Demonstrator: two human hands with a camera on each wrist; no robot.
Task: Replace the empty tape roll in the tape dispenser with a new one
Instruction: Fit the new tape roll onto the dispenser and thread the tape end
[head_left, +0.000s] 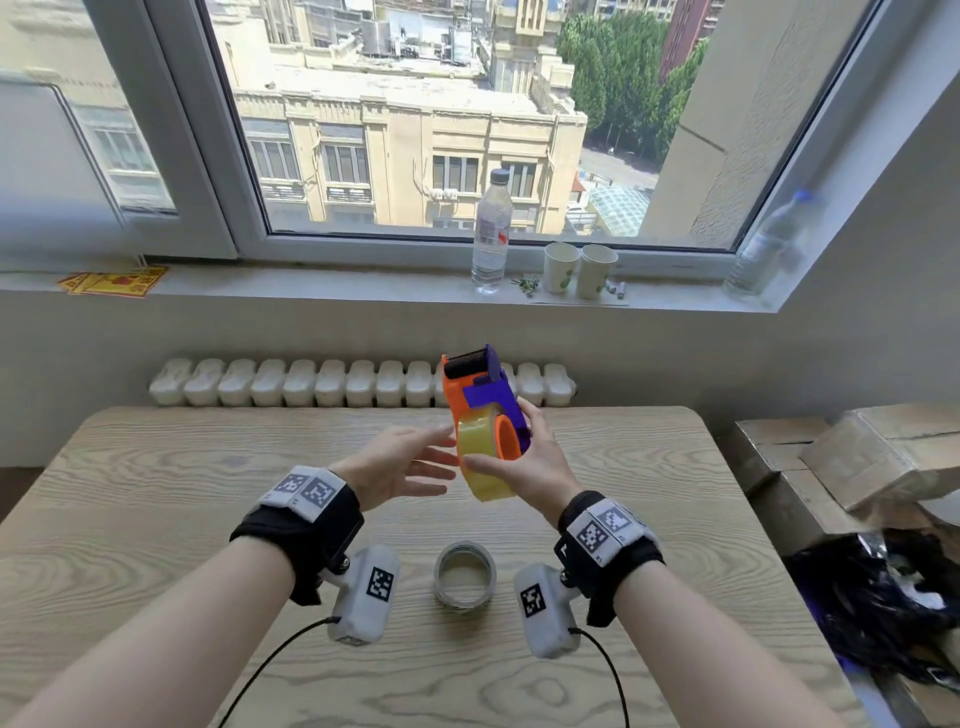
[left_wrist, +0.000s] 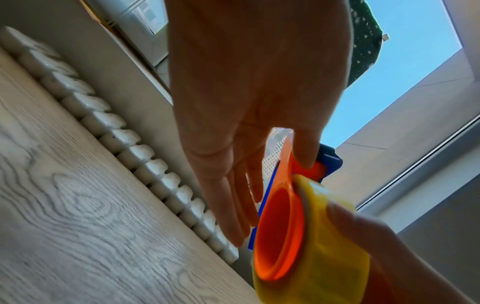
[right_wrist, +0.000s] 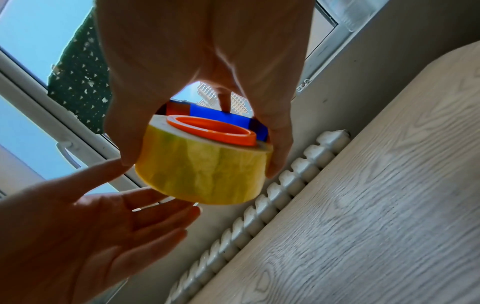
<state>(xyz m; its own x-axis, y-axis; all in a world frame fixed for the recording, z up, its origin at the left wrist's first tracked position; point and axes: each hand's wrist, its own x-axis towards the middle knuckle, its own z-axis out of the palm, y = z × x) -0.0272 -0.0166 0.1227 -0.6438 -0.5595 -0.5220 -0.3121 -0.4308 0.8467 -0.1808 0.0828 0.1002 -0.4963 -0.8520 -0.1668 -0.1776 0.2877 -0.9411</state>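
Observation:
An orange and purple tape dispenser (head_left: 475, 387) is held up over the table's far part. A full yellowish tape roll (head_left: 480, 462) (left_wrist: 332, 259) (right_wrist: 205, 170) sits on its orange hub (right_wrist: 211, 131). My right hand (head_left: 524, 460) grips the roll and dispenser, thumb on the near side of the roll, fingers round the far side. My left hand (head_left: 402, 462) (right_wrist: 109, 226) is flat with straight fingers, its fingertips at the roll's left face. An empty clear tape core (head_left: 465, 574) lies on the wooden table (head_left: 156, 519) near me.
A white radiator (head_left: 311, 382) runs behind the table. The windowsill holds a water bottle (head_left: 491, 234), two paper cups (head_left: 579, 270) and another bottle (head_left: 769, 249). Cardboard boxes (head_left: 852, 457) and a dark bag (head_left: 883, 587) stand at the right.

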